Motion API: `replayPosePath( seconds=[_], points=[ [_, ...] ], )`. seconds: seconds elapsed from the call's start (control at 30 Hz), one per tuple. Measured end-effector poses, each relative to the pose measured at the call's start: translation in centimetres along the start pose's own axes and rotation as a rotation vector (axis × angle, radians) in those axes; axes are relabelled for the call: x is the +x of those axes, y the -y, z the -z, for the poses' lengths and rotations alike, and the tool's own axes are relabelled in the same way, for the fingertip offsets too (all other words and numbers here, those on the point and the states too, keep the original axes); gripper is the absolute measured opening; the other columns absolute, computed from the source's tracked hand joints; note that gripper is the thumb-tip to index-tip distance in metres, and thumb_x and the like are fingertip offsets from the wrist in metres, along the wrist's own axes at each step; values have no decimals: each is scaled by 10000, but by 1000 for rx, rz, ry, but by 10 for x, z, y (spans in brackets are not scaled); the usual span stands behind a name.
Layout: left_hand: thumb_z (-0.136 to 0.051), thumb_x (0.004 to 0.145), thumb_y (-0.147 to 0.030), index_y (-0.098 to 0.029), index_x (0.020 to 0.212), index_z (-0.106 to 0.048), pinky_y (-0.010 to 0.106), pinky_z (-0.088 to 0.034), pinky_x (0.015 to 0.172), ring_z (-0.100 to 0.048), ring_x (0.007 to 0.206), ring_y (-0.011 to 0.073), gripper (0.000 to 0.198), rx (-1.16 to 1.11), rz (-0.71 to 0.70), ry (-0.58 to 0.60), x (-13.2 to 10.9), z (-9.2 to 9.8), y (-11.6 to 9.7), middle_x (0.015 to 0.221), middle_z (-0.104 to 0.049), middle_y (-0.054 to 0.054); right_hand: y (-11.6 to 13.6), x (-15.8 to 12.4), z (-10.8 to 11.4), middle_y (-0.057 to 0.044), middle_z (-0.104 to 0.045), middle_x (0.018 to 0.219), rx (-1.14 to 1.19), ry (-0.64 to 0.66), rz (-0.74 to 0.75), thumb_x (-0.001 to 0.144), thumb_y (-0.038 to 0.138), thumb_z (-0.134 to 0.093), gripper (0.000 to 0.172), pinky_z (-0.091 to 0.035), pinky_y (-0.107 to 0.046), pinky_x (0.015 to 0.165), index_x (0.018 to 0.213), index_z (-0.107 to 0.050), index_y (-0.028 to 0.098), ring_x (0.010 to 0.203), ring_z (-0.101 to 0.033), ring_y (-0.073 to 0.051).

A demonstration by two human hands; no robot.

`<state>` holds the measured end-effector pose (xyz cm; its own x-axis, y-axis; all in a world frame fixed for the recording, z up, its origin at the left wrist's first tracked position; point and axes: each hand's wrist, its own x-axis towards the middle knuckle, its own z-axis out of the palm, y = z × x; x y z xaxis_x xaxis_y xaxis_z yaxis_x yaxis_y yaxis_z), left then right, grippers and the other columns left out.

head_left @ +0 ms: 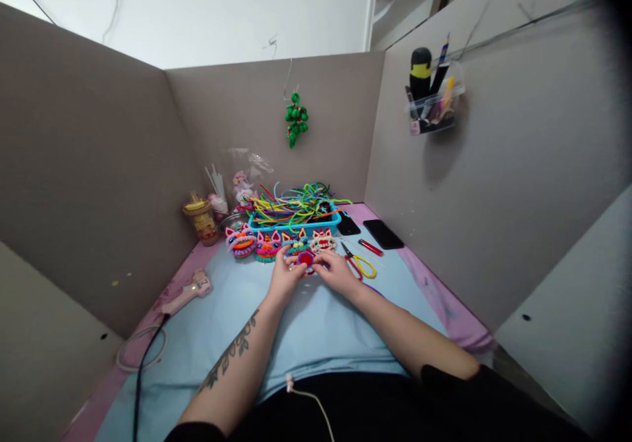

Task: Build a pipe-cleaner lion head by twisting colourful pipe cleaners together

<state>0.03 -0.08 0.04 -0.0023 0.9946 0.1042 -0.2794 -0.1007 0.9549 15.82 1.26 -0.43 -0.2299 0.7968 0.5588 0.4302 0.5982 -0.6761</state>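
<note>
Both hands meet over the far middle of the tabletop. The left hand (285,274) and the right hand (336,272) hold a small red and purple pipe-cleaner piece (307,260) between them, the fingers of each hand pinched together on its sides. The piece sits just above a light blue mat (306,327) that covers most of the tabletop.

Just beyond the hands stands a row of finished pipe-cleaner animal faces (267,244), running from left of the hands to behind them. Behind that row is a blue basket (296,223) full of loose pipe cleaners in many colours.

Just right of the right hand lie yellow-handled scissors (362,265), and beyond them a small red tool (370,248); what kind it is cannot be told. Two dark phones (384,234) lie flat further right and far, near the right partition.

At the near left a pink glue gun (190,290) lies on the mat's edge, with its dark cord (143,363) trailing toward the near edge. A lidded cup with a straw (201,219) stands in the far left corner.

A green ornament (296,118) hangs on the far partition, and a clear holder of pens (433,109) is fixed to the right one.
</note>
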Motion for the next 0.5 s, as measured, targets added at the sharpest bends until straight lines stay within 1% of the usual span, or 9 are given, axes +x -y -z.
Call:
replayPosePath(
  seconds=[0.07, 0.13, 0.23, 0.33, 0.4, 0.43, 0.5],
  points=[
    [-765, 584, -269, -207, 1223, -338, 260, -502, 587, -603, 633, 119, 771, 10, -1, 3, 0, 0, 0, 859, -584, 16, 1, 2, 0, -22, -605, 724, 61, 4, -90, 753, 222, -561, 83, -434, -282, 658, 706, -615, 179, 703, -544, -157],
    [-759, 595, -283, -212, 1232, -333, 264, -504, 583, -607, 647, 128, 770, 28, -5, 4, 0, -1, 1, 872, -584, 23, 2, 3, 0, -18, -599, 697, 106, 13, -144, 745, 226, -554, 104, -429, -278, 648, 672, -606, 174, 690, -542, -157],
    [-740, 617, -306, -221, 1239, -322, 267, -502, 572, -603, 624, 117, 754, 87, -32, -21, 1, -1, 2, 945, -583, 47, 3, 4, 0, -15, -586, 687, 128, -1, -152, 747, 242, -534, 130, -424, -277, 644, 654, -592, 173, 684, -538, -157],
    [-716, 636, -311, -213, 1209, -355, 242, -482, 544, -569, 553, 78, 684, 205, -109, -98, 2, 1, 3, 989, -572, 54, 3, 4, 0, -15, -575, 693, 118, -54, -128, 758, 249, -514, 145, -418, -277, 650, 647, -572, 176, 690, -532, -157],
    [-706, 644, -310, -199, 1166, -405, 222, -464, 534, -551, 537, 68, 614, 294, -172, -153, 3, 3, 3, 926, -578, 33, 3, 3, 0, -16, -571, 701, 113, -91, -116, 766, 244, -501, 147, -417, -277, 658, 648, -558, 178, 696, -530, -157],
    [-699, 651, -315, -191, 1140, -431, 214, -456, 527, -550, 537, 72, 572, 330, -188, -160, 3, 3, 2, 871, -583, 19, 4, 3, 0, -16, -570, 706, 111, -110, -112, 771, 241, -493, 147, -417, -277, 663, 653, -554, 179, 700, -530, -156],
    [-679, 671, -335, -180, 1091, -474, 203, -438, 502, -560, 538, 92, 492, 368, -179, -128, 1, 2, 1, 760, -588, -1, 5, 3, 1, -17, -566, 715, 105, -149, -99, 785, 235, -481, 147, -417, -277, 674, 668, -552, 179, 711, -531, -157]
  ],
)
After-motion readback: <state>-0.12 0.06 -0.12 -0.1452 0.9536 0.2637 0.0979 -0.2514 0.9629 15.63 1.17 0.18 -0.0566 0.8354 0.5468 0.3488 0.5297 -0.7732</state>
